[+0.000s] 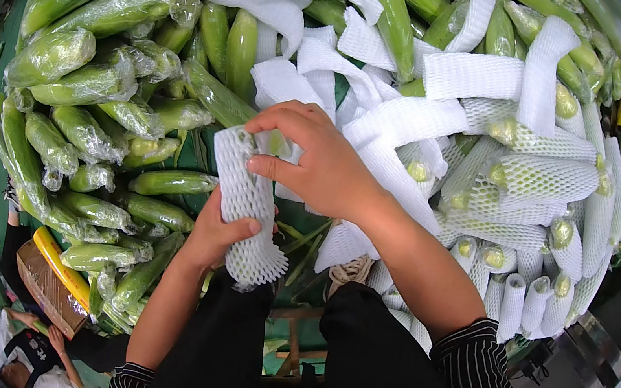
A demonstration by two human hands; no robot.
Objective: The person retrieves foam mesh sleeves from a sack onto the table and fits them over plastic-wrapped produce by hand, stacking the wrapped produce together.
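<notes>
A white foam net sleeve (252, 209) stands tilted in front of my knees, with a long green vegetable showing faintly through its mesh. My left hand (216, 228) wraps around its lower half, thumb across the front. At its upper end, my right hand (309, 158) grips the rim of the sleeve between thumb and fingers. The lower end of the sleeve flares out over my left thigh. Just behind my right fingers, a film-wrapped green vegetable (217, 94) slants down from the pile. Loose flat foam sleeves (340, 67) lie beyond my hands.
Film-wrapped vegetables (98, 140) are heaped on the left. Sleeved vegetables (545, 179) are stacked on the right. A cardboard box (47, 288) with a yellow roll (59, 266) stands at lower left, near another person (43, 359). A metal frame (598, 347) is at lower right.
</notes>
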